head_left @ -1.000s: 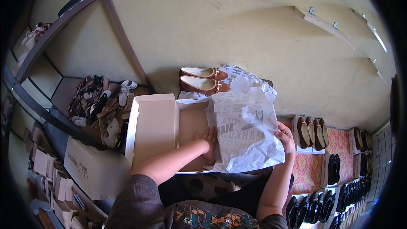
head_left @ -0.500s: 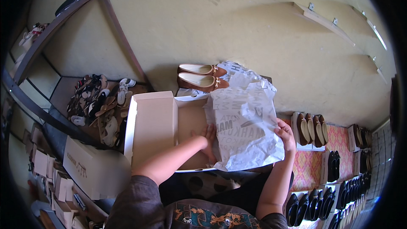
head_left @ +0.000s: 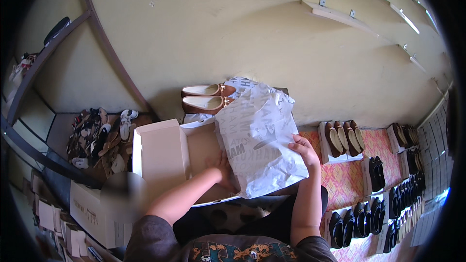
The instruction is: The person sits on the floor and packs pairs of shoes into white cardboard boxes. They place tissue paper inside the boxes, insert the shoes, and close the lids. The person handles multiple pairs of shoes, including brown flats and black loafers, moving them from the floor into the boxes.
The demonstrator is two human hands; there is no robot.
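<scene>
A large crumpled sheet of white printed tissue paper (head_left: 264, 138) lies over the right half of an open shoebox (head_left: 188, 150). My right hand (head_left: 305, 149) pinches the sheet's right edge between thumb and fingers. My left hand (head_left: 224, 169) is inside the box at the paper's left edge, fingers apart against it and partly hidden by it. Behind the box, a pair of brown flats with bows (head_left: 204, 103) sits side by side, toes pointing right against the paper. The box's hinged lid (head_left: 160, 148) lies folded open to the left.
Brown flats (head_left: 343, 138) and rows of black shoes (head_left: 357, 223) stand on boxes over a pink patterned mat at right. Mixed sandals and shoes (head_left: 104, 138) are heaped at left. A closed shoebox (head_left: 87, 208) sits lower left, and dark rails (head_left: 109, 43) border the left side.
The view has shifted, so the box and shoes appear further left. Both hands stay on the paper, with the left hand slightly more covered by its edge.
</scene>
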